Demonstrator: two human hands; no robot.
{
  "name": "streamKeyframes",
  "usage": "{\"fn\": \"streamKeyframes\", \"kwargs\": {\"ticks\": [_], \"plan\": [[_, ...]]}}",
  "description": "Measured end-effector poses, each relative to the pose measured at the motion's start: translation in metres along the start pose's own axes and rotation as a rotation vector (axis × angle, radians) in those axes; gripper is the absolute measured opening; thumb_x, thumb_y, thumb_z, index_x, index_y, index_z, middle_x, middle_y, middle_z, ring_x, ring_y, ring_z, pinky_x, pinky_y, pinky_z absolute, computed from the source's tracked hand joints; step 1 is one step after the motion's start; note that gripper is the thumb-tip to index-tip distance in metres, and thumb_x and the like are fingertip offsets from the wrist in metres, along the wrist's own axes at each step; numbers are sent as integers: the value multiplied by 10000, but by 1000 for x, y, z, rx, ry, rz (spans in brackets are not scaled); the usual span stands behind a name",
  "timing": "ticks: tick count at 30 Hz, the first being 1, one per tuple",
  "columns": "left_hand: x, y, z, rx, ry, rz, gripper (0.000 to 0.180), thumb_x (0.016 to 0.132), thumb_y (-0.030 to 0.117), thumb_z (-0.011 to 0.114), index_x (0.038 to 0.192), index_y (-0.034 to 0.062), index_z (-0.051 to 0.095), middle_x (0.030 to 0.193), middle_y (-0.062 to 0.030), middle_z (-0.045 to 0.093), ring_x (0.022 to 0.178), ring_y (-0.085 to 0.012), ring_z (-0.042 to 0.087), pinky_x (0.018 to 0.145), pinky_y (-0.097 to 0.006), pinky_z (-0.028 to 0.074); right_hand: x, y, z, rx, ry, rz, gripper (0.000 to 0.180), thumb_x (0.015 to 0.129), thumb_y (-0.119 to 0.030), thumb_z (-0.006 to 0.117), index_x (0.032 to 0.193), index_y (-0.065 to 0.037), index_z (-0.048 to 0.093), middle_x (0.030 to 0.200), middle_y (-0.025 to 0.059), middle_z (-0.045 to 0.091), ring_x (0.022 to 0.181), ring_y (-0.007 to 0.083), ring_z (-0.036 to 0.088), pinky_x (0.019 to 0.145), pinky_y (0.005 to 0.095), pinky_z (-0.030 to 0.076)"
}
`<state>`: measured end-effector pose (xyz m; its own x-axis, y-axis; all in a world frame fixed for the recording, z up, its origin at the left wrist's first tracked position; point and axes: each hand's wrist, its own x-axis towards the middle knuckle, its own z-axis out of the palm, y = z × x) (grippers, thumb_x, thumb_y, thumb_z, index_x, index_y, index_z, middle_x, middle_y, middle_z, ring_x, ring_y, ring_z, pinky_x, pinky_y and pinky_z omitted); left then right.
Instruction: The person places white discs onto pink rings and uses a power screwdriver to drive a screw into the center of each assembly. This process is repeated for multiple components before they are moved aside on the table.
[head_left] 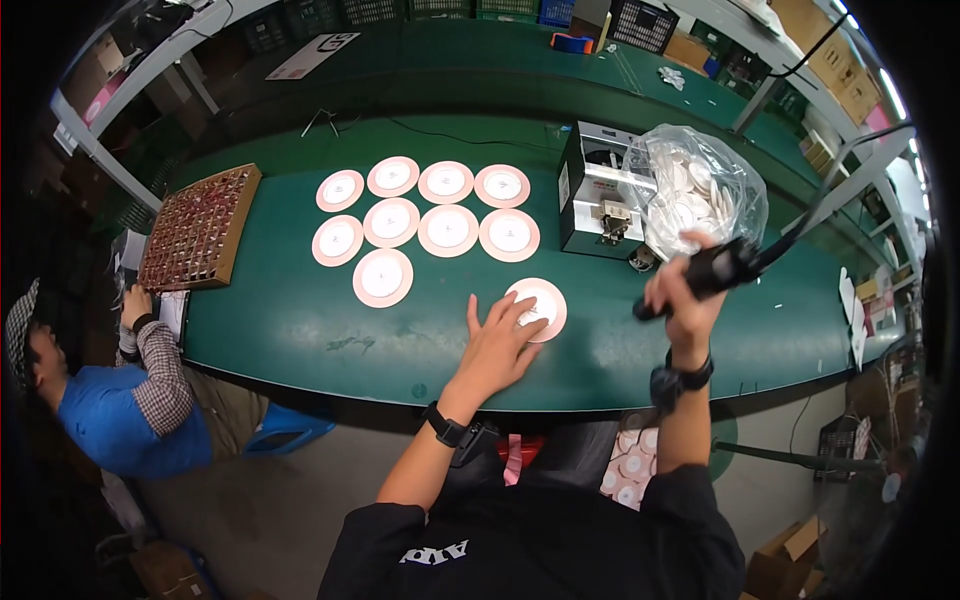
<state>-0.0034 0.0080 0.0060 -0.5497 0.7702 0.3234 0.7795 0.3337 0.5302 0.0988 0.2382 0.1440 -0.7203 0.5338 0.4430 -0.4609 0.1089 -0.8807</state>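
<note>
My left hand (493, 348) rests with spread fingers on a round pink disc (550, 298) with a white centre, lying near the front edge of the green table (290, 330). In my right hand (680, 305) is a black corded hand tool (722, 265), slightly blurred; I cannot make out its exact kind. Its narrow end points left, and it is held apart from the disc. Several more pink discs with white centres (448, 230) lie flat in loose rows beyond my left hand, with small dark marks in their middles.
A black and silver machine (600, 190) stands at the back right beside a clear plastic bag (745, 185) of white round pieces. At far left, a shallow brown box (240, 215) stands near a seated person in blue (120, 420). More pink discs (630, 468) sit below the table edge.
</note>
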Motion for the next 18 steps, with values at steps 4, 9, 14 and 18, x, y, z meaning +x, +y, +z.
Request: {"fn": "streamKeyframes", "kwargs": {"ticks": [4, 9, 14, 18], "plan": [[5, 0, 3, -47, -22, 17, 326, 887, 244, 748, 1212, 225, 736, 1445, -8, 564, 1432, -282, 430, 1168, -731, 136, 88, 17, 14, 41, 102, -155, 307, 928, 14, 647, 1201, -31, 514, 643, 19, 496, 513, 141, 496, 548, 322, 474], [10, 0, 4, -57, -11, 26, 305, 876, 263, 759, 1179, 228, 753, 1425, 2, 579, 1417, -268, 447, 1175, -718, 137, 126, 46, 9, -49, 112, -140, 221, 930, 3, 657, 1109, -49, 537, 647, 15, 482, 512, 139, 489, 546, 324, 466], [10, 4, -2, -48, -20, -8, 308, 875, 251, 757, 1183, 231, 754, 1423, 8, 581, 1413, -263, 452, 1182, -711, 132, 86, 32, 7, 113, 34, 1, 197, 929, -3, 647, 1074, -49, 521, 641, 22, 463, 488, 143, 459, 521, 329, 448], [7, 9, 9, -52, -53, 58, 313, 876, 245, 755, 1188, 232, 753, 1430, 14, 578, 1418, -259, 449, 1188, -704, 130, 8, 23, 28, 181, -34, -50, 327, 923, 31, 592, 1205, -44, 443, 656, 39, 473, 497, 149, 469, 531, 333, 453]]}}
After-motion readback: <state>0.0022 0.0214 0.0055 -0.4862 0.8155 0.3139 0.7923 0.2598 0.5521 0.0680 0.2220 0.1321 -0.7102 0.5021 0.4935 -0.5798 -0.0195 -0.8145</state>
